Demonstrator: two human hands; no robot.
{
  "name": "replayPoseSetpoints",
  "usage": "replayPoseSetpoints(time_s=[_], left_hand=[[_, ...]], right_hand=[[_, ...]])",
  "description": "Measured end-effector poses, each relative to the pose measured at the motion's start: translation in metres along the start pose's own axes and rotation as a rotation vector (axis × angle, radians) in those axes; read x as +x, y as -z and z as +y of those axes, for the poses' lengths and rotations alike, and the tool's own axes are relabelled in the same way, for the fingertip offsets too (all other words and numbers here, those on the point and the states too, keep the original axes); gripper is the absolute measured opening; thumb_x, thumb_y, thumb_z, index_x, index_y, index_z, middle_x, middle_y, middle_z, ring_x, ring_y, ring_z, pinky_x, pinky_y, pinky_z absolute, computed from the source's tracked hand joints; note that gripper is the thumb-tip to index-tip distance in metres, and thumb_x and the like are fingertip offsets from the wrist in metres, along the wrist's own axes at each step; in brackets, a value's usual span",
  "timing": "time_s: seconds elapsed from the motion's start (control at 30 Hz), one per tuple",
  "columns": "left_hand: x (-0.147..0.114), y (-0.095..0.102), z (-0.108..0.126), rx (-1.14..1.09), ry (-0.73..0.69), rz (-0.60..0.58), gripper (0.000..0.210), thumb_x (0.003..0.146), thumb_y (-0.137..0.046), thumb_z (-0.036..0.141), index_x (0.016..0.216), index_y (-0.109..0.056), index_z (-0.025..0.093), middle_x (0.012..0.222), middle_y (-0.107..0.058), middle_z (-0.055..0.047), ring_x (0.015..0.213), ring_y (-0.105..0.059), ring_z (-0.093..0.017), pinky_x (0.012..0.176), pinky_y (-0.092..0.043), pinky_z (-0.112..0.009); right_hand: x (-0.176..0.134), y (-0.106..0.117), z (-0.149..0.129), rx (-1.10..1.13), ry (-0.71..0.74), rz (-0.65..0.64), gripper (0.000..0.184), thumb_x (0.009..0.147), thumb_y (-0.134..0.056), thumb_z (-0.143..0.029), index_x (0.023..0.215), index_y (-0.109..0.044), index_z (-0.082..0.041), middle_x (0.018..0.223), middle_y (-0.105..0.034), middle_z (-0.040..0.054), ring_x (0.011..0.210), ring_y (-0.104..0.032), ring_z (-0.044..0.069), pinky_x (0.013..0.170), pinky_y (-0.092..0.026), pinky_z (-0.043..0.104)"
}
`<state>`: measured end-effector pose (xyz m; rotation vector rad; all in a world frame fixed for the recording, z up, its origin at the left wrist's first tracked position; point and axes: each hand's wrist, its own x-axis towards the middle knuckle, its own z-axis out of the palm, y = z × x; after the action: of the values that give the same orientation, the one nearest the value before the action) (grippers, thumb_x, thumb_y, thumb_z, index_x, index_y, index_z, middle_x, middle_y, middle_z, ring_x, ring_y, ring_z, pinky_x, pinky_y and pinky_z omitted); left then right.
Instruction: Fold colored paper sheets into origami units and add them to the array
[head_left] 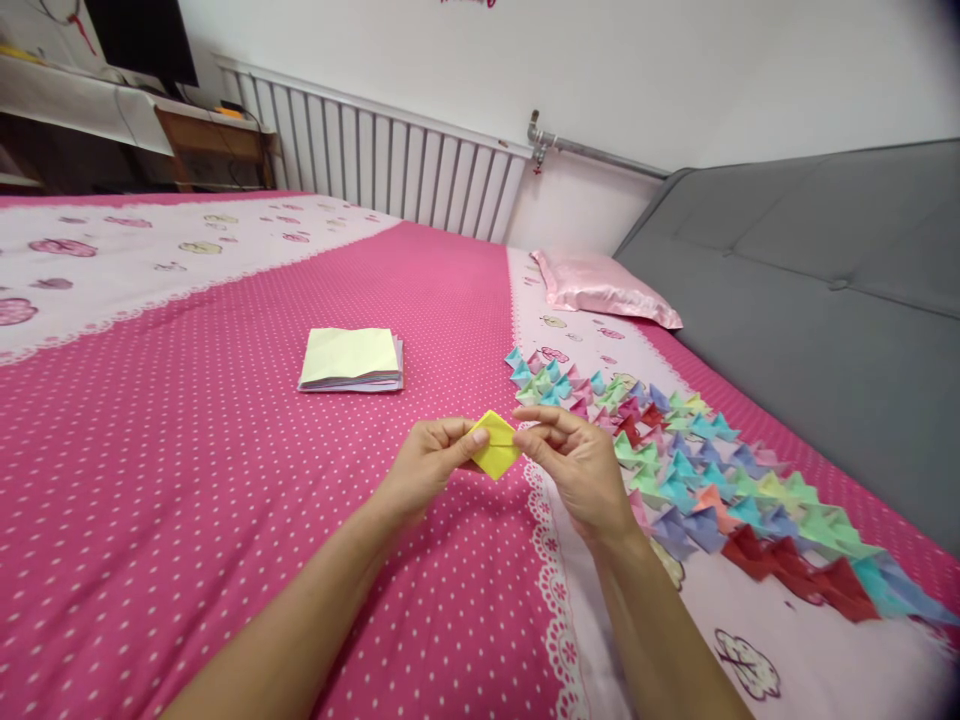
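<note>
A small folded yellow paper (496,452), diamond-shaped with a crease across its middle, is held up above the bed between both hands. My left hand (435,455) pinches its left corner, thumb on the front face. At the right corner, my right hand (574,458) grips the paper between thumb and fingers. To the right lie rows of folded paper boats (705,480) in blue, green, pink, purple, red and orange. A stack of paper sheets (351,358), pale yellow on top, rests on the bed beyond my left hand.
The bed has a pink dotted cover (225,480) with white printed bands. A pink pillow (600,285) lies by the grey headboard (810,260). Behind are a white radiator (375,150) and a desk (202,140) with a monitor (142,40).
</note>
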<state>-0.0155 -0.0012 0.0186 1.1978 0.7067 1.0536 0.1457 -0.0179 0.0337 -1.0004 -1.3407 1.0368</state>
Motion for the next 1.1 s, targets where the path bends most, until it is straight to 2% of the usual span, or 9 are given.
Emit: replayPoseSetpoints(time_s=[0.1, 0.23, 0.33, 0.43, 0.67, 0.77, 0.9, 1.0, 1.1], left_hand=[[0.0015, 0.0007, -0.0018, 0.029, 0.0, -0.015, 0.03, 0.074, -0.06, 0.04, 0.079, -0.068, 0.012, 0.071, -0.067, -0.005, 0.065, -0.06, -0.013, 0.066, -0.046, -0.025], [0.0013, 0.0012, -0.0076, 0.196, -0.04, -0.067, 0.032, 0.079, -0.053, 0.041, 0.076, -0.067, 0.012, 0.065, -0.064, -0.003, 0.059, -0.056, -0.012, 0.061, -0.043, -0.023], [-0.0009, 0.0002, -0.0098, 0.326, -0.072, -0.12, 0.034, 0.08, -0.051, 0.041, 0.072, -0.066, 0.012, 0.061, -0.061, -0.001, 0.057, -0.053, -0.012, 0.057, -0.041, -0.023], [-0.0032, -0.0014, -0.0082, 0.385, -0.066, -0.154, 0.033, 0.081, -0.049, 0.039, 0.074, -0.067, 0.012, 0.061, -0.06, -0.001, 0.056, -0.051, -0.011, 0.056, -0.039, -0.023], [-0.0037, -0.0013, -0.0071, 0.356, -0.061, -0.22, 0.03, 0.082, -0.049, 0.035, 0.076, -0.069, 0.014, 0.064, -0.063, -0.001, 0.057, -0.052, -0.011, 0.055, -0.038, -0.022], [-0.0015, 0.0008, -0.0084, 0.327, -0.043, -0.178, 0.028, 0.079, -0.053, 0.035, 0.075, -0.069, 0.013, 0.064, -0.064, -0.002, 0.057, -0.053, -0.011, 0.057, -0.04, -0.022], [0.0005, 0.0036, -0.0061, 0.277, -0.043, -0.011, 0.022, 0.072, -0.062, 0.033, 0.073, -0.071, 0.012, 0.062, -0.066, -0.002, 0.055, -0.054, -0.011, 0.055, -0.041, -0.021], [-0.0004, 0.0031, -0.0026, 0.244, -0.071, 0.06, 0.022, 0.072, -0.063, 0.032, 0.078, -0.072, 0.013, 0.068, -0.069, -0.004, 0.058, -0.056, -0.011, 0.055, -0.041, -0.02], [-0.0026, 0.001, 0.0002, 0.222, -0.093, 0.082, 0.022, 0.074, -0.061, 0.031, 0.082, -0.072, 0.014, 0.075, -0.07, -0.005, 0.063, -0.058, -0.012, 0.059, -0.043, -0.021]], right_hand=[[0.0018, 0.006, 0.0007, -0.031, -0.02, -0.045, 0.018, 0.073, -0.067, -0.026, 0.09, -0.066, -0.021, 0.074, -0.067, 0.0007, 0.068, -0.062, 0.012, 0.066, -0.048, 0.025], [0.0028, 0.0088, 0.0012, -0.177, -0.01, -0.087, 0.025, 0.071, -0.068, -0.03, 0.094, -0.066, -0.02, 0.076, -0.066, 0.0031, 0.071, -0.061, 0.016, 0.067, -0.049, 0.029], [0.0021, 0.0066, -0.0004, -0.261, 0.027, -0.089, 0.018, 0.069, -0.069, -0.031, 0.082, -0.068, -0.018, 0.076, -0.065, 0.0042, 0.069, -0.059, 0.015, 0.062, -0.047, 0.028], [0.0008, 0.0056, -0.0021, -0.244, -0.004, -0.123, 0.014, 0.069, -0.068, -0.031, 0.071, -0.068, -0.017, 0.069, -0.065, 0.0036, 0.064, -0.058, 0.014, 0.059, -0.046, 0.027], [0.0016, 0.0093, -0.0002, -0.193, -0.056, -0.143, 0.014, 0.067, -0.07, -0.032, 0.068, -0.068, -0.017, 0.065, -0.064, 0.0021, 0.06, -0.055, 0.012, 0.057, -0.044, 0.025], [0.0024, 0.0086, -0.001, -0.143, -0.084, -0.108, 0.015, 0.067, -0.071, -0.032, 0.068, -0.068, -0.017, 0.065, -0.064, 0.0018, 0.061, -0.055, 0.012, 0.058, -0.044, 0.025], [0.0035, 0.0077, -0.0035, -0.072, -0.103, 0.002, 0.015, 0.066, -0.071, -0.031, 0.065, -0.066, -0.017, 0.055, -0.057, -0.0021, 0.05, -0.048, 0.008, 0.049, -0.038, 0.022], [0.0036, 0.0082, -0.0043, -0.07, -0.115, -0.011, 0.016, 0.067, -0.07, -0.032, 0.067, -0.066, -0.017, 0.051, -0.055, -0.0027, 0.048, -0.046, 0.008, 0.045, -0.034, 0.021], [0.0025, 0.0083, -0.0046, -0.09, -0.117, -0.047, 0.017, 0.068, -0.069, -0.032, 0.071, -0.066, -0.017, 0.055, -0.059, -0.0007, 0.051, -0.052, 0.009, 0.046, -0.036, 0.021]])
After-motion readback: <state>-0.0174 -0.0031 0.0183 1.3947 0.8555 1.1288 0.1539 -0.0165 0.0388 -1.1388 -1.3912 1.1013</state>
